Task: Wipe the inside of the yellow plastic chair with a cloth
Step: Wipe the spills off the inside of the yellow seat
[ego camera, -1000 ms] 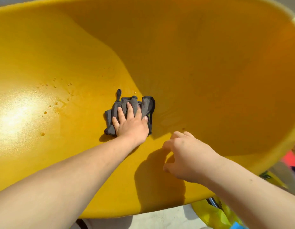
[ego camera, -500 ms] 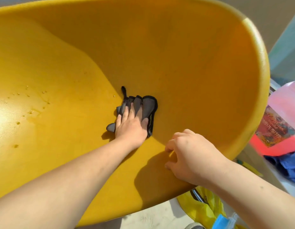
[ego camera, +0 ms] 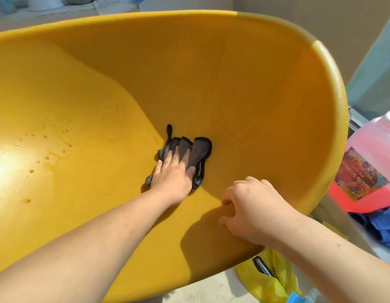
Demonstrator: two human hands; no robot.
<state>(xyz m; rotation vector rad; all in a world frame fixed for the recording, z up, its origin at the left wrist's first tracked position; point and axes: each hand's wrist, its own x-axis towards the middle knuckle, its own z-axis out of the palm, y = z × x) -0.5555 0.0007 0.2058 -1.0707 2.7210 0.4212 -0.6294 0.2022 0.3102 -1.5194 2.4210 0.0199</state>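
Observation:
The yellow plastic chair [ego camera: 244, 88] fills most of the view, its curved shell open toward me. A dark grey cloth [ego camera: 199, 153] lies crumpled on the seat near the crease where seat meets side wall. My left hand [ego camera: 172, 176] presses flat on the cloth with fingers spread over it. My right hand [ego camera: 253, 211] rests on the seat's front part near the rim, fingers curled under, holding nothing. Water droplets [ego camera: 47, 149] dot the sunlit left part of the seat.
A pink liquid jug [ego camera: 373, 162] with a colourful label stands to the right of the chair. Blue fabric [ego camera: 384, 228] lies below it. A yellow plastic bag [ego camera: 266, 281] sits under the chair's front edge. Pale floor shows at the bottom.
My left hand slid the cloth slightly right toward the shaded side wall. The view pulled back and shifted, revealing the chair's right rim and the pink jug. My right hand stayed put.

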